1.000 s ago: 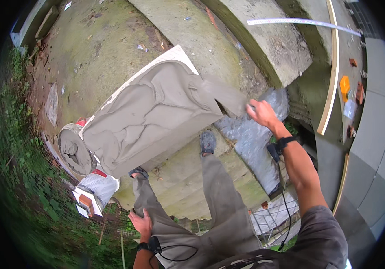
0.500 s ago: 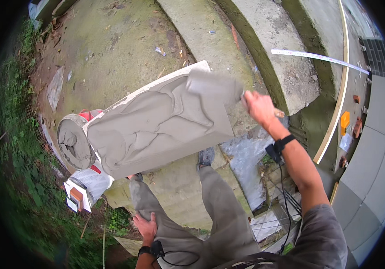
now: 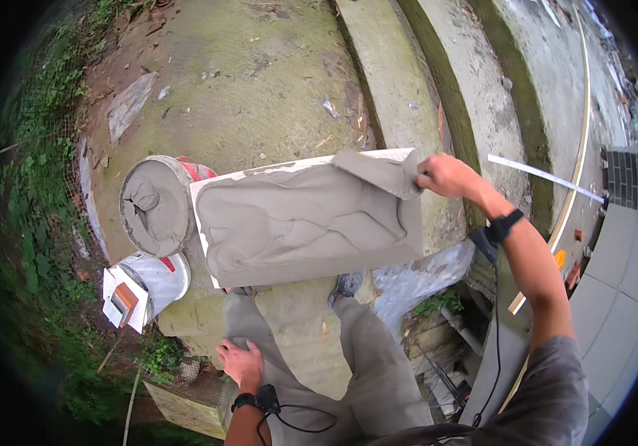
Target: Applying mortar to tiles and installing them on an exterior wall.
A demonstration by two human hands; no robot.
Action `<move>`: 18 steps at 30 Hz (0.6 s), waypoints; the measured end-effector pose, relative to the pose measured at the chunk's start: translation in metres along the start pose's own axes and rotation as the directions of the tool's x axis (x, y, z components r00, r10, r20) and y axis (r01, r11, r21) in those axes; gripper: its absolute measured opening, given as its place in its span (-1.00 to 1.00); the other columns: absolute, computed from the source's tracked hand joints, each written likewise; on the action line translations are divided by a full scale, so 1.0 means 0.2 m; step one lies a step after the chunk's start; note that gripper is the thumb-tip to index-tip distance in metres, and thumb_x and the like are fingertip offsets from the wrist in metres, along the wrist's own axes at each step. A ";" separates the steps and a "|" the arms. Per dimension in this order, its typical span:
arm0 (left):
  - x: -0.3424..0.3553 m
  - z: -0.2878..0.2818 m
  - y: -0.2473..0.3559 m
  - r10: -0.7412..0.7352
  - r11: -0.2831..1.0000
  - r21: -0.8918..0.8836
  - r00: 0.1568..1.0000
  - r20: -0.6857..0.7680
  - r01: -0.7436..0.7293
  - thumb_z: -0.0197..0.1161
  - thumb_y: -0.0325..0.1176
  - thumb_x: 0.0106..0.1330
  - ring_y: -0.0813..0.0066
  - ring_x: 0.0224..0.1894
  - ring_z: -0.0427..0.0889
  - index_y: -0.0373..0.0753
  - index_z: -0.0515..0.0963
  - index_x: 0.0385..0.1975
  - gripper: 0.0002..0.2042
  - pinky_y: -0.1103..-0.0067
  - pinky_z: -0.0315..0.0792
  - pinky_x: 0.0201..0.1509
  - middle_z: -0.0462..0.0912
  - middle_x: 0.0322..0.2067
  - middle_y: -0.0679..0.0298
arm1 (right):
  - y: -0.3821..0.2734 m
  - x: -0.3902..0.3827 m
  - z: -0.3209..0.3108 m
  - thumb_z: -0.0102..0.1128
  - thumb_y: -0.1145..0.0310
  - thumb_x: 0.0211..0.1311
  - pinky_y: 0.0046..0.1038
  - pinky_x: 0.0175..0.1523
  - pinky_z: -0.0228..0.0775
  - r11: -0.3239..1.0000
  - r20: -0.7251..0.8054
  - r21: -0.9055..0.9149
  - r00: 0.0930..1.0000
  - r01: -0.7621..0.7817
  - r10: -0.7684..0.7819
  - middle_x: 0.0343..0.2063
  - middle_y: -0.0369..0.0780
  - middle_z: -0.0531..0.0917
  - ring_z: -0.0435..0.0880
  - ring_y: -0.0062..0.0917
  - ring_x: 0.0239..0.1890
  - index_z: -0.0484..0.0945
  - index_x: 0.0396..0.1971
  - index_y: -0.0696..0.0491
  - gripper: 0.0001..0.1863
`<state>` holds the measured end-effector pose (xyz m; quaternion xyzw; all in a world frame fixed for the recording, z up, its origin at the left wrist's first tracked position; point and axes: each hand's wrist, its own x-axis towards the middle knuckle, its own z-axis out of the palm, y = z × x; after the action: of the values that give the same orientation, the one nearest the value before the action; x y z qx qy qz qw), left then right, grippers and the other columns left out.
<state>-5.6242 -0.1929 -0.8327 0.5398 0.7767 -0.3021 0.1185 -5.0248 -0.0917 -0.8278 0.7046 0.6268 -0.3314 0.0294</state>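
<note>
A rectangular slab lies before my feet, its upper face spread with wet grey mortar in wavy ridges. At its far right corner my right hand is closed around the handle of a trowel. The mortar-smeared blade is tilted and touches the mortar layer; the handle is mostly hidden by my fingers. My left hand rests on my left leg near the knee, fingers spread and holding nothing. A bucket of mortar stands against the slab's left end.
A white bucket lies tipped beside the mortar bucket, with a white board and an orange-brown block at its end. Concrete steps rise at the right. A white measuring strip crosses towards a long wooden batten. Plants border the left.
The trowel, blurred by motion before, now sits tilted against the mortar at the far right corner. My view has shifted, and the ridges near that corner look different. My left hand stays on my leg.
</note>
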 end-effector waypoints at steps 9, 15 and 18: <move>0.16 -0.15 0.00 -0.030 0.999 -0.010 0.998 0.054 0.031 0.29 -0.08 0.24 0.01 0.16 0.49 -0.34 0.40 0.10 -0.45 0.20 0.57 0.06 0.44 0.07 -0.01 | -0.04 0.43 0.12 0.16 0.21 0.19 -0.01 -0.13 0.60 0.870 -0.248 -0.230 0.891 -0.436 0.381 -0.34 0.13 0.71 0.72 0.07 -0.22 0.66 -0.40 0.19 -0.69; 0.27 -0.28 -0.05 0.001 0.999 -0.041 0.999 0.043 0.001 0.30 -0.12 0.23 -0.02 0.13 0.52 -0.33 0.42 0.12 -0.46 0.20 0.55 0.08 0.47 0.06 -0.04 | -0.55 0.03 0.41 -0.03 0.44 0.28 -0.10 -0.34 0.60 0.892 -0.130 -0.389 0.972 -0.231 0.195 -0.54 -0.01 0.69 0.76 -0.15 -0.43 0.49 -0.29 0.14 -0.87; 0.33 -0.25 -0.07 0.038 0.997 -0.065 0.997 -0.066 -0.042 0.29 -0.14 0.22 -0.03 0.12 0.53 -0.34 0.43 0.11 -0.47 0.21 0.54 0.10 0.48 0.05 -0.03 | -0.36 -0.05 0.47 -0.02 0.44 0.29 -0.12 -0.32 0.62 0.814 -0.228 -0.405 0.908 -0.416 0.351 -0.50 -0.01 0.71 0.77 -0.14 -0.41 0.47 -0.28 0.14 -0.88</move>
<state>-5.6562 -0.1161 -0.8220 0.5606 0.7787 -0.2563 0.1171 -5.1311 -0.1279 -0.8687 0.8128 0.5306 -0.1154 0.2111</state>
